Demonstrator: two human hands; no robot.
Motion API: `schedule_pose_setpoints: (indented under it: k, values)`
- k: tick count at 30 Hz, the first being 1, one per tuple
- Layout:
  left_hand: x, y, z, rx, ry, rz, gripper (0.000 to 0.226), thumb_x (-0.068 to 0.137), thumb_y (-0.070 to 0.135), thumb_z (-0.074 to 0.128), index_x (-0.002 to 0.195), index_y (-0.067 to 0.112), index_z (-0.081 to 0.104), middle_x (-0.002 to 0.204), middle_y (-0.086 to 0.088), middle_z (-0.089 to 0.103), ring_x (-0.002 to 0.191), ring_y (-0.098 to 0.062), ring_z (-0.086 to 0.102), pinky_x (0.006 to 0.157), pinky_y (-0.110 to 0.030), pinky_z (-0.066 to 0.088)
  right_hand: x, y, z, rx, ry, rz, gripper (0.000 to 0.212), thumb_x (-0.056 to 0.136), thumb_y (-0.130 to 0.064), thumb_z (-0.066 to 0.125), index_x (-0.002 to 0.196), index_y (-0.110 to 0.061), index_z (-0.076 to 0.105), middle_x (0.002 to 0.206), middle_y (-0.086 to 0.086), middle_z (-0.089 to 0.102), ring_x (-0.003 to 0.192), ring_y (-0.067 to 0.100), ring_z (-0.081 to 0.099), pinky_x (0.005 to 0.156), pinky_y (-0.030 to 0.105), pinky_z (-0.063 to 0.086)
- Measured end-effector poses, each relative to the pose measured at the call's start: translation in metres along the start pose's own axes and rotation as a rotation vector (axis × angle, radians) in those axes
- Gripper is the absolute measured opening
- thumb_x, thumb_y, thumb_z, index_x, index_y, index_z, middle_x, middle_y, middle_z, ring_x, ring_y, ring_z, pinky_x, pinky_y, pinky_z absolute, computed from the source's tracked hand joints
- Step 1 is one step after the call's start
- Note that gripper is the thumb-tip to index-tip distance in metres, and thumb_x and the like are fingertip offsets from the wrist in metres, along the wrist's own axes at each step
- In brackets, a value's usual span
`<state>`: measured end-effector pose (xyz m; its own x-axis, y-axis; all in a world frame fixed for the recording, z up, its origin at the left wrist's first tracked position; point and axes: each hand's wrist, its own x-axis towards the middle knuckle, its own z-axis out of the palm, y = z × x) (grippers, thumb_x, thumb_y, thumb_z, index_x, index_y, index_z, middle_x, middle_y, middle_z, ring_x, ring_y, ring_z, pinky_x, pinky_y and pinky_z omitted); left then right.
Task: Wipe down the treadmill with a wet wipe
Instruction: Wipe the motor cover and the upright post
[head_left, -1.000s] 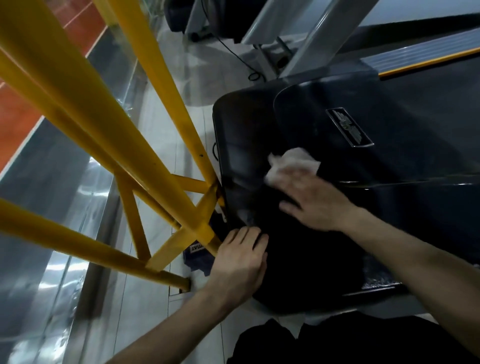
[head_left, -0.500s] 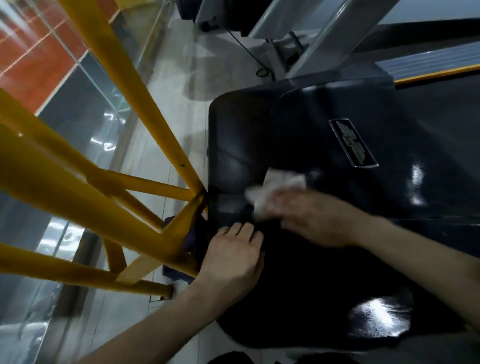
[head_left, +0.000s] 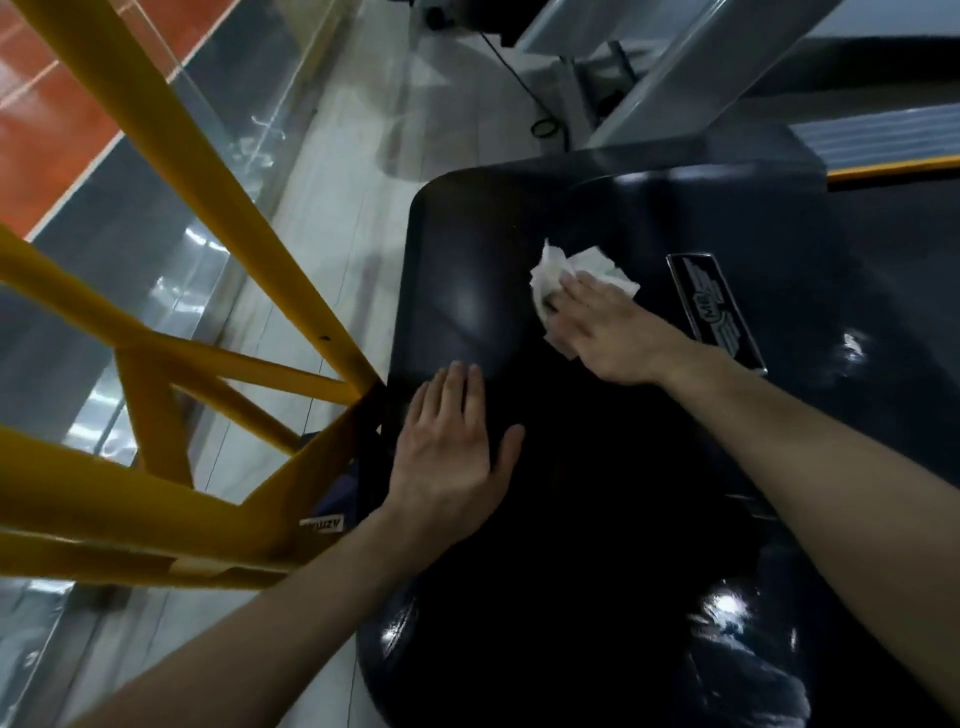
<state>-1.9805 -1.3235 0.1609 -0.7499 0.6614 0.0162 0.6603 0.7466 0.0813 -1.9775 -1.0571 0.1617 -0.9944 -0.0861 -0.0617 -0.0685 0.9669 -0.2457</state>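
Where glossy black treadmill cover (head_left: 623, 519) ends: pale floor (head_left: 332, 171), yellow frame (head_left: 166, 124) alongside.

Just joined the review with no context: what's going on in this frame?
A person is wiping the black motor cover of a treadmill. The right hand presses a white wet wipe flat against the cover, just left of the silver logo badge. The left hand rests palm-down with straight fingers on the cover's left edge, beside a yellow metal frame. Glossy patches show on the cover nearer the camera, but I can't tell whether they are wetness or glare.
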Motion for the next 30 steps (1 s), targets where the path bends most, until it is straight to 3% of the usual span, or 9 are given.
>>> schedule_pose_setpoints:
  k: [4, 7, 9, 13, 18, 22, 24, 27, 30]
  values:
    - [-0.001, 0.034, 0.014, -0.106, -0.038, -0.062, 0.089, 0.101, 0.064, 0.011, 0.167, 0.005, 0.025, 0.175, -0.020, 0.019, 0.163, -0.035, 0.014, 0.133, -0.047, 0.013, -0.015, -0.016, 0.014, 0.078, -0.024, -0.164, 0.059, 0.114, -0.047, 0.026, 0.166, -0.021, 0.033, 0.177, 0.001, 0.015, 0.162, 0.013, 0.002, 0.128, 0.021, -0.012]
    - [-0.001, 0.034, 0.016, -0.118, -0.045, -0.076, 0.088, 0.100, 0.066, 0.008, 0.171, 0.014, 0.011, 0.178, -0.012, 0.005, 0.165, -0.027, 0.001, 0.134, -0.043, 0.005, 0.004, 0.038, -0.002, -0.042, 0.116, -0.006, 0.073, 0.103, -0.050, 0.010, 0.168, -0.019, 0.025, 0.174, 0.020, 0.020, 0.162, 0.041, 0.013, 0.131, 0.034, -0.001]
    - [-0.001, 0.031, 0.020, -0.132, -0.033, -0.079, 0.085, 0.102, 0.067, 0.010, 0.171, 0.017, 0.009, 0.179, -0.009, 0.003, 0.165, -0.024, -0.001, 0.134, -0.042, 0.004, 0.010, 0.036, -0.007, -0.138, 0.040, -0.002, 0.070, 0.105, -0.050, 0.000, 0.167, -0.023, 0.019, 0.172, 0.026, 0.022, 0.160, 0.049, 0.014, 0.132, 0.051, 0.007]
    - [-0.004, 0.032, 0.025, -0.172, 0.040, -0.071, 0.075, 0.106, 0.060, 0.028, 0.163, 0.011, 0.033, 0.169, -0.015, 0.029, 0.159, -0.034, 0.024, 0.132, -0.046, 0.017, 0.004, -0.009, 0.002, 0.074, -0.065, -0.356, 0.059, 0.110, -0.053, 0.030, 0.160, -0.025, 0.045, 0.171, -0.002, 0.033, 0.163, 0.021, 0.019, 0.133, 0.036, 0.004]
    - [-0.005, 0.027, 0.027, -0.192, 0.035, -0.079, 0.080, 0.106, 0.067, 0.022, 0.171, 0.022, 0.014, 0.179, -0.003, 0.008, 0.165, -0.017, -0.001, 0.134, -0.040, 0.006, 0.060, 0.047, -0.032, 0.038, 0.021, 0.192, 0.058, 0.116, -0.045, 0.023, 0.169, -0.022, 0.023, 0.179, 0.011, 0.004, 0.165, 0.029, -0.001, 0.133, 0.046, -0.001]
    - [-0.006, 0.028, 0.027, -0.174, 0.056, -0.087, 0.080, 0.106, 0.065, 0.026, 0.169, 0.017, 0.022, 0.175, -0.010, 0.020, 0.163, -0.025, 0.013, 0.132, -0.045, 0.015, 0.046, -0.013, -0.011, -0.097, -0.060, -0.402, 0.053, 0.113, -0.036, 0.030, 0.153, -0.012, 0.055, 0.168, 0.014, 0.039, 0.159, 0.033, 0.030, 0.131, 0.046, 0.012]
    - [-0.006, 0.029, 0.025, -0.182, 0.049, -0.084, 0.081, 0.105, 0.065, 0.024, 0.169, 0.017, 0.021, 0.176, -0.010, 0.019, 0.163, -0.026, 0.013, 0.133, -0.044, 0.014, 0.055, -0.001, -0.017, -0.169, 0.012, -0.406, 0.058, 0.109, -0.038, 0.028, 0.154, -0.010, 0.053, 0.166, 0.017, 0.042, 0.156, 0.035, 0.036, 0.130, 0.053, 0.023]
    - [-0.007, 0.029, 0.024, -0.223, 0.051, -0.097, 0.081, 0.104, 0.067, 0.023, 0.170, 0.020, 0.019, 0.177, -0.005, 0.014, 0.164, -0.022, 0.007, 0.134, -0.038, 0.006, 0.069, 0.012, -0.037, -0.095, 0.024, -0.071, 0.092, 0.092, -0.063, 0.002, 0.162, -0.017, 0.040, 0.172, 0.017, 0.030, 0.161, 0.035, 0.023, 0.131, 0.053, 0.017]
    - [-0.008, 0.028, 0.023, -0.261, 0.088, -0.122, 0.076, 0.104, 0.064, 0.033, 0.163, 0.017, 0.035, 0.169, -0.008, 0.029, 0.157, -0.027, 0.023, 0.131, -0.043, 0.018, 0.046, -0.038, -0.014, -0.167, -0.032, -0.398, 0.074, 0.104, -0.053, 0.012, 0.156, -0.016, 0.051, 0.167, 0.013, 0.041, 0.156, 0.033, 0.036, 0.130, 0.052, 0.023]
